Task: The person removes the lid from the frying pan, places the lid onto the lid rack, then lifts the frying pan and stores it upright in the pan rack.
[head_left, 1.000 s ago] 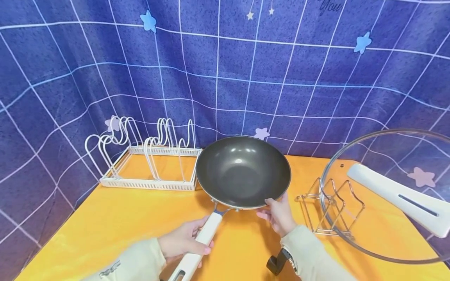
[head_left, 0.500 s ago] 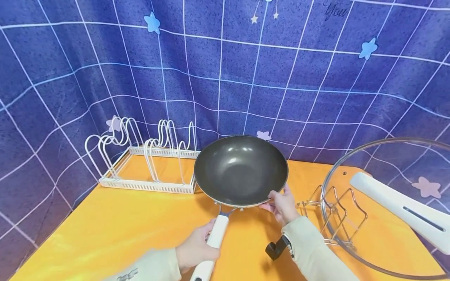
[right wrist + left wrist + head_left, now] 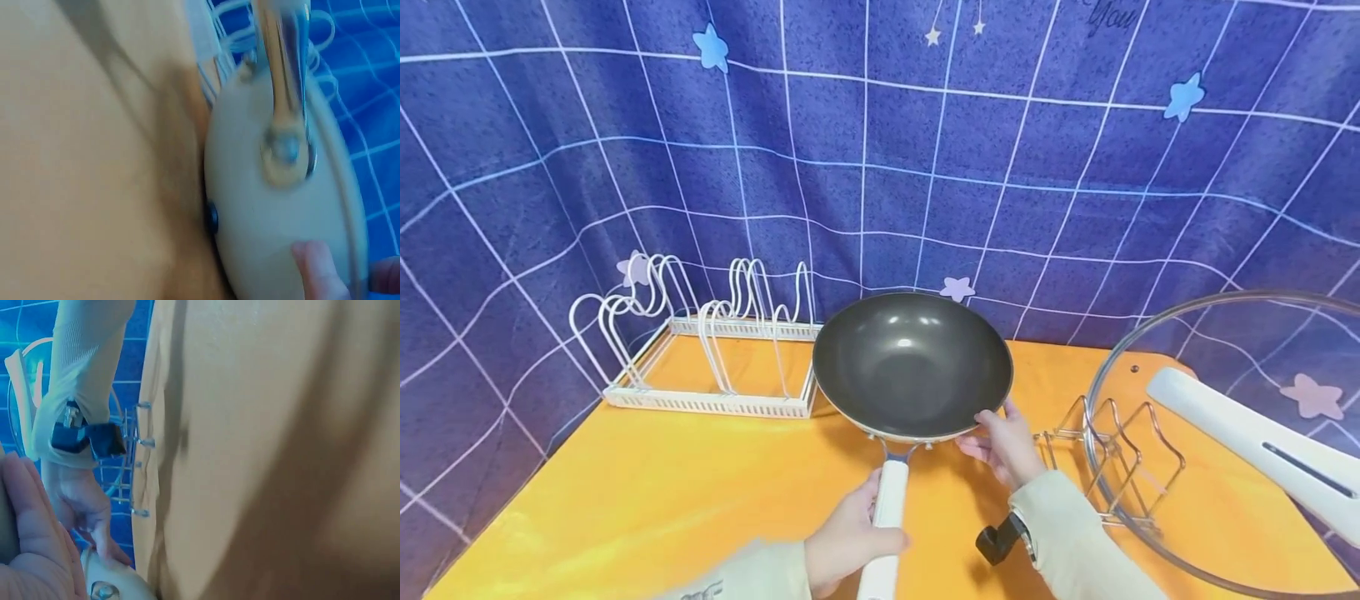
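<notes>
A wok (image 3: 913, 362) with a dark inside, a cream outside and a white handle (image 3: 883, 500) is in the middle of the head view, its inside facing up and toward me. My left hand (image 3: 850, 537) grips the handle. At the wok's near right edge, my right hand (image 3: 1006, 446) pinches the rim, thumb over the edge and fingers underneath. The right wrist view shows the wok's cream outside (image 3: 269, 215) with a fingertip (image 3: 315, 262) pressed against it and the metal handle bracket (image 3: 287, 150). Whether the wok's base touches the table is hidden.
Left of the wok stands a white wire rack (image 3: 707, 404) with upright loops. On the right, a small metal wire rack (image 3: 1131, 467) holds a large glass lid (image 3: 1150, 321) with a long white handle (image 3: 1255, 442). A blue curtain (image 3: 970, 167) hangs behind the orange table (image 3: 647, 483).
My left hand has moved right with the wok's handle, which has swung from slanting left to nearly straight toward me. My right hand has stayed at the rim, with the wok turning slightly.
</notes>
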Available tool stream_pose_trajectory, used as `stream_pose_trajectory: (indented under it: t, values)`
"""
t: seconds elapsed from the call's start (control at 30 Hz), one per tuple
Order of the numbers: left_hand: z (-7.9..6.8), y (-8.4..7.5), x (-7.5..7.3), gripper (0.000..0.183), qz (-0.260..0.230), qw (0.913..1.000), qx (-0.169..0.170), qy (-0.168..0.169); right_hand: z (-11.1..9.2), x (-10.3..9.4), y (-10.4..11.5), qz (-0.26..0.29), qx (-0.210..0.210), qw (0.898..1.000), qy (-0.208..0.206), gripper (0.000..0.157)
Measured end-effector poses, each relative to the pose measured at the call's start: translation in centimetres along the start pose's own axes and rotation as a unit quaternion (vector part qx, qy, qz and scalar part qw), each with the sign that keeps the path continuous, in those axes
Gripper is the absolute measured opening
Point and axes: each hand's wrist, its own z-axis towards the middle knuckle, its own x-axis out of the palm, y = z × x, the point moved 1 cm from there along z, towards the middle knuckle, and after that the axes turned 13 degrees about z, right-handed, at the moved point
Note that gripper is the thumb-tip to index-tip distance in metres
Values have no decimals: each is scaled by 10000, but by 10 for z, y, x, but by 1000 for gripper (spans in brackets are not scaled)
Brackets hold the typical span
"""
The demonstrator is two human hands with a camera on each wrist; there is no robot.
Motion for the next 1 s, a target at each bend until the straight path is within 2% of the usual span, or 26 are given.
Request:
stream_pose_trajectory:
  t: [0.2, 0.33, 0.5, 0.67, 0.8, 1.0]
  values:
    - [-1, 1, 4, 91, 80, 10000, 46, 14, -37, 9, -8, -197, 154, 9985, 484, 74]
    - [-3, 3, 3, 87, 169, 9998, -144, -6, -65, 14, -21, -209, 453, 9953, 828, 82]
    - [0, 4, -6, 68, 334, 9983, -398, -249, -94, 7, -32, -33, 1124, 9834, 1422, 83]
    - [7, 8, -20, 49, 16, 9973, -600, -412, -111, 2, -45, 366, 1604, 9700, 1789, 81]
    - [14, 10, -24, 48, -305, 9970, -667, -248, -121, 9, -56, 559, 1786, 9635, 1914, 80]
    - [21, 9, -20, 42, -379, 9969, -669, 174, -134, 30, -64, 624, 1703, 9631, 1990, 74]
